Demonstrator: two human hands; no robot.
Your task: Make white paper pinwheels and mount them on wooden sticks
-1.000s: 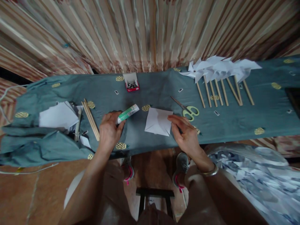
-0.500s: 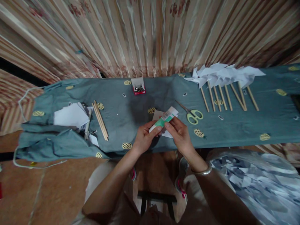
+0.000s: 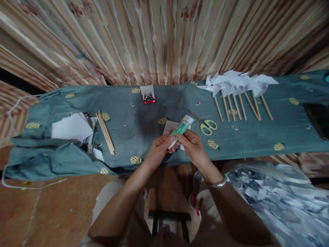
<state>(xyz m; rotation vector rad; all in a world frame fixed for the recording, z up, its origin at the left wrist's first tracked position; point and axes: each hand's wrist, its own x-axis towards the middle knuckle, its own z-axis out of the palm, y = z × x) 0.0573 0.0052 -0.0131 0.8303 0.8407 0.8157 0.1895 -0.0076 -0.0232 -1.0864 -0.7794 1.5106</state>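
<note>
Between my two hands is a green and white glue stick [image 3: 181, 128], tilted with its white end up and to the right. The fingers of my left hand [image 3: 159, 149] close on its lower end. My right hand [image 3: 192, 144] grips it from the other side, thumb on the green label. Beneath them a white sheet of paper [image 3: 169, 126] lies on the table, partly hidden by the hands. Scissors with light green handles [image 3: 208, 127] rest just right of my right hand, blades pointing up and left.
On the green tablecloth [image 3: 123, 127] stand a red box of metal pins [image 3: 148, 96] and paper pinwheels [image 3: 236, 82] on sticks. Loose wooden sticks [image 3: 106, 133] and a paper stack [image 3: 72, 127] lie left; a dark phone-like slab [image 3: 317, 118] right. A bag of paper scraps [image 3: 272, 192] stands below.
The glue stick has turned in my hands, and its label now shows a different side. It points more steeply upward. The whole view has shifted slightly, bringing more of the right side into sight.
</note>
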